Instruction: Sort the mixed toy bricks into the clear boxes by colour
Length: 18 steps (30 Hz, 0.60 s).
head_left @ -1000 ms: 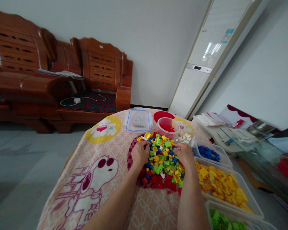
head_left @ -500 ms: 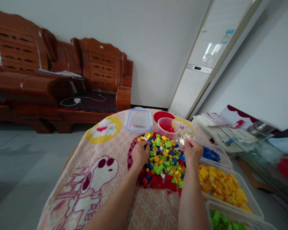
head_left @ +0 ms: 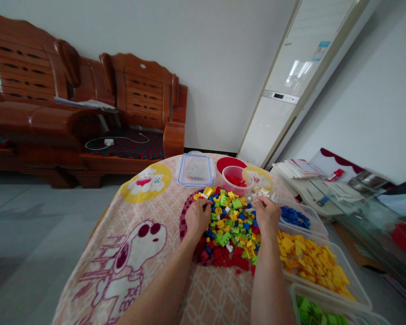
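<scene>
A heap of mixed toy building bricks in yellow, green, blue, red and white lies on a dark red checked patch of the cloth. My left hand rests against the heap's left side, its fingers curled; anything between them is hidden. At the heap's right edge, my right hand hovers with its fingers bent and slightly apart, and no brick shows in it. Just beyond its fingertips is a small pile of white bricks. Red bricks sit inside a round clear tub behind the heap.
Along the right stand clear boxes of blue bricks, yellow bricks and green bricks. A blue-edged clear lid and a red round lid lie at the back. The patterned cloth covers the round table.
My right hand has drawn slightly left, away from the white pile towards the heap. A white piece seen by its fingertips before no longer shows there. The left hand stays put.
</scene>
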Each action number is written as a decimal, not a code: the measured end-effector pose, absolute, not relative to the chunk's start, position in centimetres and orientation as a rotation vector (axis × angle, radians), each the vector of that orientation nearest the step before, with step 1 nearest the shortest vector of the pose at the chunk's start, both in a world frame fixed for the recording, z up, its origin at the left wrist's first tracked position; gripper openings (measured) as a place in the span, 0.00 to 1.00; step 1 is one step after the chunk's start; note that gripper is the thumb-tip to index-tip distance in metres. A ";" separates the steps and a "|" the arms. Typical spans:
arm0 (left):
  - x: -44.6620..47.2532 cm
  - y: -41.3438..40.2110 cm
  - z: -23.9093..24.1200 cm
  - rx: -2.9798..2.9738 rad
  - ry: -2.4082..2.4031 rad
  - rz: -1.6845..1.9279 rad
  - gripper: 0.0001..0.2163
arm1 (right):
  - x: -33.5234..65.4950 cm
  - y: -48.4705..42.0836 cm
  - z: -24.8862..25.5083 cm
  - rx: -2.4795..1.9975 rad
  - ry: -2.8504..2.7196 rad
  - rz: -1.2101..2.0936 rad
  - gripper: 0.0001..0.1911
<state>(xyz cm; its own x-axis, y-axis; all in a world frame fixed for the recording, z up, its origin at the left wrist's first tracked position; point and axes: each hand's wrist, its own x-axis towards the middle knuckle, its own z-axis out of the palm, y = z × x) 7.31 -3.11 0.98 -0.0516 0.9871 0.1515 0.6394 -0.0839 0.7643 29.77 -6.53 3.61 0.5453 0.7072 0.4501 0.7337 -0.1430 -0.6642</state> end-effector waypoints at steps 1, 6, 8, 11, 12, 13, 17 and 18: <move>7.3 -3.1 1.0 1.757 1.724 0.977 0.11 | 29.5 -6.6 3.7 -1.923 -1.264 -0.051 0.17; 7.4 -3.2 1.0 1.758 1.725 0.984 0.11 | 28.0 -6.8 3.8 -2.271 -1.670 -0.044 0.15; 7.4 -3.2 1.0 1.763 1.725 0.982 0.11 | 27.7 -6.8 3.6 -2.395 -1.757 -0.044 0.15; 7.4 -3.2 1.1 1.761 1.732 0.966 0.12 | 27.5 -6.7 3.4 -2.480 -1.838 -0.060 0.15; 7.4 -3.2 1.1 1.761 1.735 0.961 0.12 | 27.6 -6.7 3.3 -2.489 -1.843 -0.063 0.15; 7.4 -3.2 1.1 1.763 1.737 0.957 0.12 | 27.6 -6.7 3.3 -2.489 -1.838 -0.063 0.14; 7.3 -3.2 1.1 1.775 1.738 0.950 0.11 | 27.8 -6.6 3.3 -2.424 -1.786 -0.012 0.15; 7.3 -3.2 1.1 1.776 1.737 0.951 0.12 | 27.8 -6.6 3.3 -2.404 -1.768 0.002 0.15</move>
